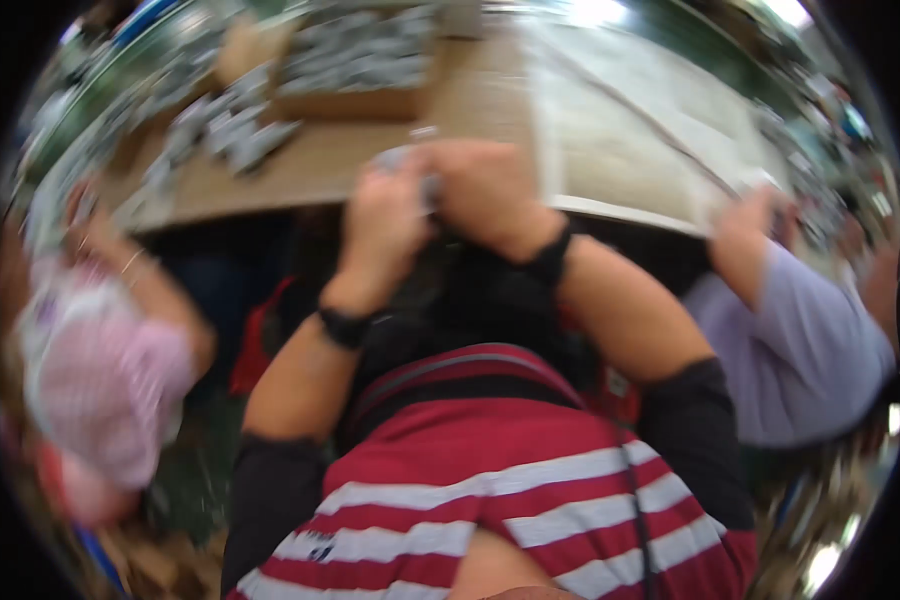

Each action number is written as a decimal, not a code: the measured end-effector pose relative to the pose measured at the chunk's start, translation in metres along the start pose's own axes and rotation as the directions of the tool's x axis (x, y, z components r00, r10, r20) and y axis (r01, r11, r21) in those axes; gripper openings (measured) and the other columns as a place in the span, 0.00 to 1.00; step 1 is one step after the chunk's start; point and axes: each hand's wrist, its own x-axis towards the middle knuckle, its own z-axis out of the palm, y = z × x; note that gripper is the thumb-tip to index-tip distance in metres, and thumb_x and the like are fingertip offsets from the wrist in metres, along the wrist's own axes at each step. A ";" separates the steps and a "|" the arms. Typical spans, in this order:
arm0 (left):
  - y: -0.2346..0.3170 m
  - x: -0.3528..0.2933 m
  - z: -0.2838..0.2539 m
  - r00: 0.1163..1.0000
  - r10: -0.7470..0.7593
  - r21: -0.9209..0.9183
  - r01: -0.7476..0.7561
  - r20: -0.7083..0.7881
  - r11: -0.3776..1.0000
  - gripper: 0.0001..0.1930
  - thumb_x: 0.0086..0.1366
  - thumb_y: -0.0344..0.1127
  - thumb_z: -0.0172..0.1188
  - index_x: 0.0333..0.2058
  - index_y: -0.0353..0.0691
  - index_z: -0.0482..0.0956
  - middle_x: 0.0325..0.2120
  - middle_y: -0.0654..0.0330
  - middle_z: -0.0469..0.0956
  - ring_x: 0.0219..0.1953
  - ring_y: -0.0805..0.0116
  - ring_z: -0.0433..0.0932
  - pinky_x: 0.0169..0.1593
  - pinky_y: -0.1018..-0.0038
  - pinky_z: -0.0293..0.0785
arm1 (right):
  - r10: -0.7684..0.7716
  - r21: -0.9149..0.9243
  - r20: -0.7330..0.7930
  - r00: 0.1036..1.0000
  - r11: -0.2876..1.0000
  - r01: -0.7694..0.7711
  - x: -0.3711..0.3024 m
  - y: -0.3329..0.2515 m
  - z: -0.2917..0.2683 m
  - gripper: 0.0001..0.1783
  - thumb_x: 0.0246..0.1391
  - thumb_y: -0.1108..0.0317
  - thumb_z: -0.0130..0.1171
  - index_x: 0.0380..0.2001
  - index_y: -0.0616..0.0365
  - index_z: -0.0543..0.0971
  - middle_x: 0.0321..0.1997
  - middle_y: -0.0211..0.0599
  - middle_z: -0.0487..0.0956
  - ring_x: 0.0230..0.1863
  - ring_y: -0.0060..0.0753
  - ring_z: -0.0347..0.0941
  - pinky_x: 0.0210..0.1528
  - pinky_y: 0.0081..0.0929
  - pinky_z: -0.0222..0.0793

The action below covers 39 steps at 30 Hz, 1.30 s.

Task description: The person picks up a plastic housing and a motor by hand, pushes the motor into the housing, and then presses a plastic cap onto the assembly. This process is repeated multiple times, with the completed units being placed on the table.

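Note:
Close together at the table's front edge, my left hand (pixel 385 215) and my right hand (pixel 485 190) are both closed around a small grey piece (pixel 394 158). Motion blur and the fingers hide its shape, so its exact kind cannot be made out. Something clear or whitish (pixel 424 133) sticks up just above the meeting fingers. Both wrists wear black bands. Beyond my left hand, loose grey pieces (pixel 245 135) lie in a heap on the brown tabletop (pixel 315 150), and a cardboard box (pixel 345 105) holds many similar grey pieces.
To the right, a pale sheet (pixel 620 140) covers the table, with a thin dark strip (pixel 660 130) across it. A person in a pink checked top (pixel 115 370) works at my left. Another in a lavender top (pixel 810 340) sits at my right, hand over the table.

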 end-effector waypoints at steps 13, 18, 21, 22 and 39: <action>-0.027 -0.004 -0.046 0.918 -0.080 -0.291 -0.040 -0.388 0.956 0.21 0.71 0.48 0.61 0.43 0.32 0.72 0.30 0.46 0.81 0.35 0.51 0.80 0.40 0.59 0.76 | 0.044 0.148 0.136 0.990 0.987 -0.064 0.034 -0.042 0.014 0.09 0.51 0.66 0.62 0.36 0.55 0.78 0.32 0.49 0.82 0.38 0.58 0.80 0.40 0.51 0.75; -0.079 -0.003 -0.100 0.913 -0.142 -0.015 0.147 -0.382 0.989 0.25 0.68 0.51 0.64 0.48 0.34 0.71 0.38 0.41 0.80 0.37 0.36 0.78 0.42 0.53 0.76 | 0.097 0.295 0.129 0.987 0.946 -0.131 0.030 -0.031 0.014 0.14 0.51 0.69 0.63 0.42 0.58 0.77 0.31 0.42 0.76 0.34 0.48 0.76 0.40 0.40 0.73; -0.102 -0.009 -0.108 0.821 0.102 0.364 0.135 -0.562 0.922 0.29 0.64 0.53 0.67 0.53 0.36 0.72 0.52 0.43 0.74 0.45 0.39 0.76 0.49 0.50 0.74 | 0.116 0.294 0.110 0.987 0.945 -0.144 0.027 -0.017 0.019 0.15 0.51 0.71 0.62 0.43 0.59 0.76 0.31 0.40 0.74 0.33 0.45 0.74 0.41 0.37 0.73; -0.100 -0.009 -0.104 0.822 0.102 0.364 0.134 -0.560 0.922 0.29 0.64 0.53 0.67 0.53 0.36 0.72 0.52 0.43 0.74 0.45 0.39 0.76 0.49 0.50 0.74 | 0.111 0.281 0.104 0.988 0.950 -0.137 0.025 -0.014 0.020 0.14 0.52 0.71 0.62 0.43 0.59 0.77 0.32 0.41 0.75 0.34 0.45 0.75 0.41 0.37 0.73; -0.105 0.006 -0.143 0.978 0.205 0.650 -0.142 -0.022 0.747 0.35 0.59 0.54 0.70 0.64 0.56 0.73 0.71 0.55 0.60 0.75 0.42 0.52 0.72 0.36 0.39 | -0.003 0.213 0.065 0.998 0.977 -0.011 0.022 -0.016 0.015 0.04 0.53 0.70 0.64 0.33 0.56 0.80 0.35 0.42 0.76 0.38 0.52 0.76 0.40 0.42 0.72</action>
